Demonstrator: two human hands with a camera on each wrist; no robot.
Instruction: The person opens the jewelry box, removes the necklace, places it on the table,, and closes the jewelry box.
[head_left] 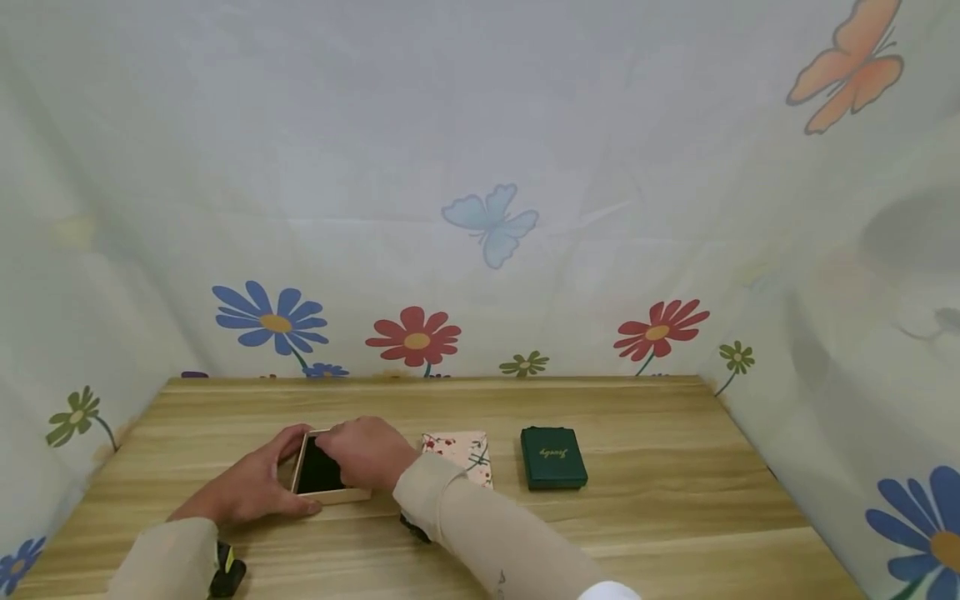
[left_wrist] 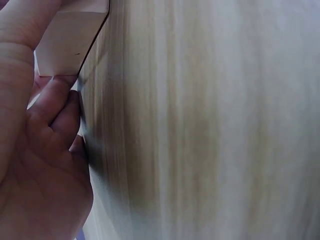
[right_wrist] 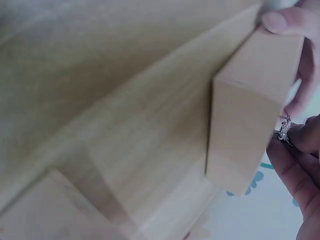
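Right hand (head_left: 367, 454): finger and thumb pinching a small silver chain-like piece (right_wrist: 285, 129), its detail too small to read; held just beside the mouth of the box, above the rim.

Left hand (head_left: 258, 483): gripping the box at its left end, thumb along the near wall, fingers at the far corner.

Open box (head_left: 343, 497): pale walls, dark interior; resting on the table, left of centre, well in from the table's edges; right wall not held.

Floral square (head_left: 457, 447): pale, flat, just right of the box; near part covered by the right sleeve (head_left: 442, 496), which limits room on that side.

Green box (head_left: 553, 458): lettered top, apart from the floral square, a strip of wood between.

Table (head_left: 652, 517): wood-grained, running on broadly rightward; far edge meets a flowered cloth (head_left: 637, 167).
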